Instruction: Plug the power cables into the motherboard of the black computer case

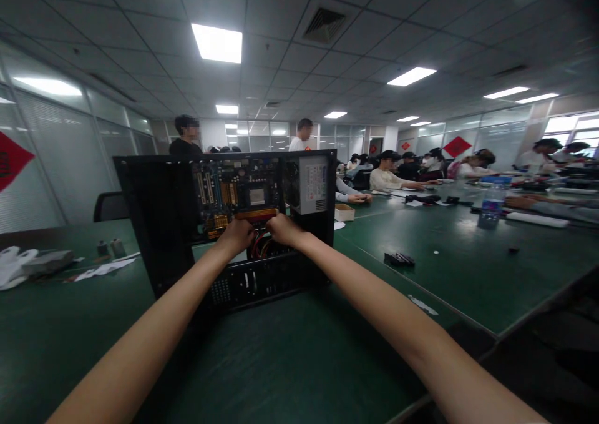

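Observation:
A black computer case (171,274) with its side open stands on the green table in front of me. Inside it are a motherboard (229,177) with a square processor socket area (257,194) and a silver power supply (314,187). My left hand (239,235) is closed at the left end of the red and orange memory slot strip (256,214). At the strip's right end is my right hand (283,230), with its fingers curled inward. What the fingertips grip, if anything, is hidden. Red and yellow cables (264,247) hang just below my hands.
On the green table (281,361), a white bag (16,266) and a grey block (49,261) lie at left. Black parts (399,260), a small box (344,212) and a water bottle (491,204) are at right. Other people sit along the far side; two more stand behind the case.

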A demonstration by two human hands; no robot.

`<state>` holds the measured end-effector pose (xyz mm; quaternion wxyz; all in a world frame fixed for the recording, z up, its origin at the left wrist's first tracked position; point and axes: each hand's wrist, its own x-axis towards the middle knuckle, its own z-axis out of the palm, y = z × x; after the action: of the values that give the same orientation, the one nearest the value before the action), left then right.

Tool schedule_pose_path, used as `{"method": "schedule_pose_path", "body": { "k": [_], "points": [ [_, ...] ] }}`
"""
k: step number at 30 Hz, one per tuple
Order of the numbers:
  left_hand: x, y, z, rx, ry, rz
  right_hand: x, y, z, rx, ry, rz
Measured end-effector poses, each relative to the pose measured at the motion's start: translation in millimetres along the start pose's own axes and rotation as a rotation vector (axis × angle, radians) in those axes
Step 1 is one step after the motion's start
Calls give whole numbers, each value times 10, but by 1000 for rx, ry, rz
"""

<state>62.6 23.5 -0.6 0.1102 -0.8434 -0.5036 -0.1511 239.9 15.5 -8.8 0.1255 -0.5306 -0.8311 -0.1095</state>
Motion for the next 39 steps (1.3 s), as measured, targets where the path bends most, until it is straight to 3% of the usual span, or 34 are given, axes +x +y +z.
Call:
{"method": "schedule_pose_path", "body": {
  "k": [12,15,19,23,26,30,39],
  "points": [
    [5,-60,38,-27,14,34,-65,-27,-47,14,49,-24],
    [-51,-63,-10,-58,30,48,-117,-19,-103,10,115,-81],
    [-291,-11,-144,-155,86,41,-362,54,-188,-69,224,-186],
    [-718,137,-185,-186,80,55,-852,308,-188,-238,230,-333],
    [-968,273,-131,-113,82,-40,-1225,608,-144,-341,269,-498],
    [-983,376,-80,-113,163,-231,-1422,921,-56,-377,341,-610],
    [-809,338,-181,-335,148,-422,-1208,797,225,-330,408,-503]
  ]
}}
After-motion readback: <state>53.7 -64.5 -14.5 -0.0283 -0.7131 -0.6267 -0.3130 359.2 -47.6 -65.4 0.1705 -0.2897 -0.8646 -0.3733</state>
